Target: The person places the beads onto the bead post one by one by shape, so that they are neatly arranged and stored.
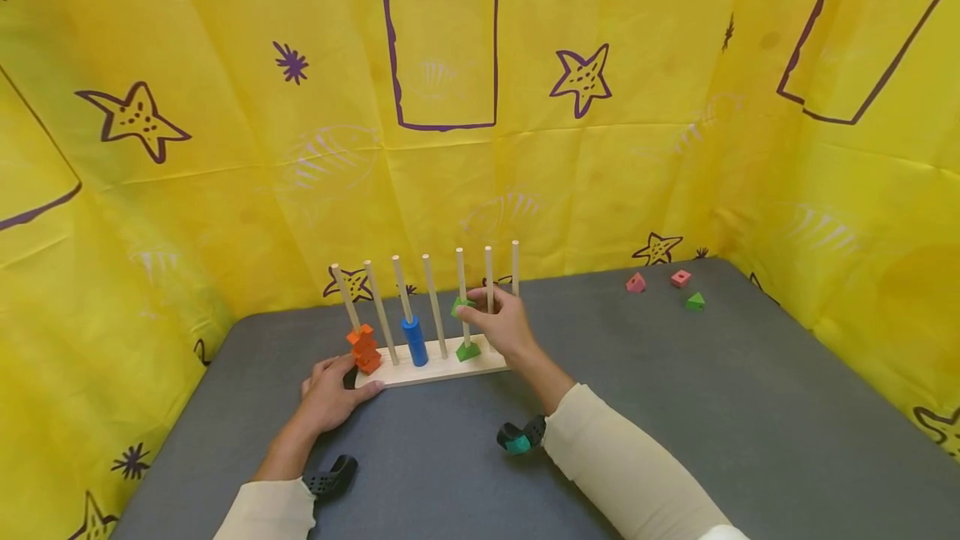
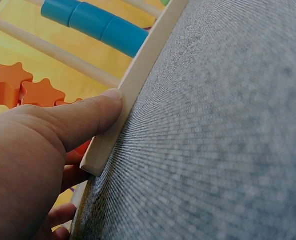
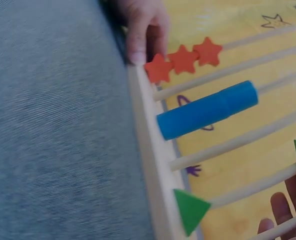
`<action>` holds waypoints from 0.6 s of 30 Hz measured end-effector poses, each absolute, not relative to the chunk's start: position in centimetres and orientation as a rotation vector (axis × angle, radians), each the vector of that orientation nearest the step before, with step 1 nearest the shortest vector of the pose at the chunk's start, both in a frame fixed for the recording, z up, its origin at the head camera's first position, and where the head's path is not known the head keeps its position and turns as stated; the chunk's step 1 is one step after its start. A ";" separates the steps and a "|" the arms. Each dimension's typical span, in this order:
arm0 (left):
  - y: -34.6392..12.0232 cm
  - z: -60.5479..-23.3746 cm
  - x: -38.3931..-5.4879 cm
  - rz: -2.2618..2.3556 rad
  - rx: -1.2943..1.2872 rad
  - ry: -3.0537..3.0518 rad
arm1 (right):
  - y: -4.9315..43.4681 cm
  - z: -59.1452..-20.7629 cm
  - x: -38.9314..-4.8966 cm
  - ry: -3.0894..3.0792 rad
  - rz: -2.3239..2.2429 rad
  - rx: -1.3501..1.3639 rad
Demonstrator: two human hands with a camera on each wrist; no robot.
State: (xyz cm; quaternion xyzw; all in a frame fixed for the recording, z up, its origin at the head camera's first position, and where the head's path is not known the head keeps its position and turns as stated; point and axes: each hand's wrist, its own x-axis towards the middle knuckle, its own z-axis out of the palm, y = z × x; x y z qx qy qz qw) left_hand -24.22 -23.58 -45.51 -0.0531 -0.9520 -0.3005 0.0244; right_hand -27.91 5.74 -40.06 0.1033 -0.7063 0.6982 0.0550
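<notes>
A wooden peg stacker (image 1: 442, 370) with several upright rods stands on the table. My left hand (image 1: 328, 397) holds its left end, thumb (image 2: 100, 111) along the front edge and fingers round behind. My right hand (image 1: 512, 328) pinches a green triangular block (image 1: 458, 307) that is threaded on the fifth rod from the left, partway up. Below it, another green triangular block (image 3: 190, 211) sits at the foot of the same rod. Orange star blocks (image 3: 183, 59) are stacked on the leftmost rod, blue cylinders (image 2: 90, 21) on the third.
On the grey table (image 1: 637, 415), at the far right, lie a pink triangular block (image 1: 636, 282), a pink square block (image 1: 681, 278) and a green triangular block (image 1: 695, 302). A yellow patterned curtain (image 1: 450, 173) rises behind the table and along its sides.
</notes>
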 end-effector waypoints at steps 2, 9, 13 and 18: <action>-23.6 -45.5 -24.2 -0.928 -0.163 -2.949 | 5.8 -40.6 -27.9 -2.165 2.108 0.306; -23.5 -45.4 -24.2 -0.946 -0.143 -2.956 | 5.8 -42.4 -27.8 -2.246 2.072 0.254; -23.5 -45.5 -24.3 -0.950 -0.133 -2.957 | 5.9 -43.2 -27.8 -2.300 2.037 0.230; -23.6 -45.6 -24.4 -0.948 -0.135 -2.957 | 5.9 -43.8 -27.8 -2.358 1.992 0.221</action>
